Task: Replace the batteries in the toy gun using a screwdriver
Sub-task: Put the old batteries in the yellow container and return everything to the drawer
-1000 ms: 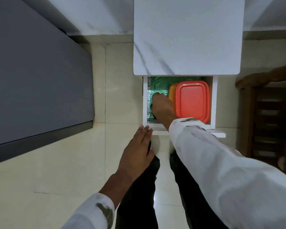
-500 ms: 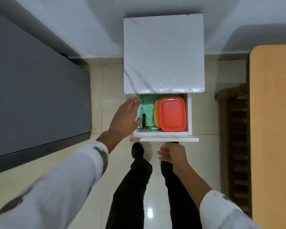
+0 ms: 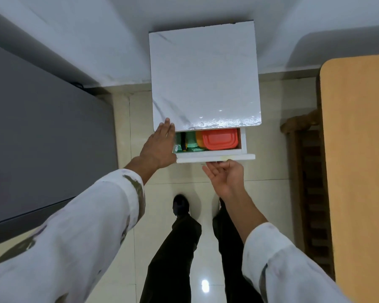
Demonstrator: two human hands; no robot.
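A white marble-topped cabinet (image 3: 204,79) stands against the wall with its drawer (image 3: 214,157) partly out. Inside the drawer lie a black and yellow screwdriver (image 3: 183,142) on a green lining and a red-lidded box (image 3: 219,139). My left hand (image 3: 160,147) lies with straight fingers against the cabinet's left front corner, beside the drawer. My right hand (image 3: 224,174) is palm up with relaxed fingers, its fingertips at the underside of the drawer front. Neither hand holds anything. No toy gun or batteries show.
A dark grey surface (image 3: 42,136) fills the left. A wooden table top (image 3: 359,160) and a wooden chair (image 3: 304,171) stand at the right. My legs and shoes (image 3: 181,206) are on the glossy tiled floor below the drawer.
The drawer has slid further in, hiding more of its contents. My left hand moved up to the cabinet corner and my right hand rose to the drawer front.
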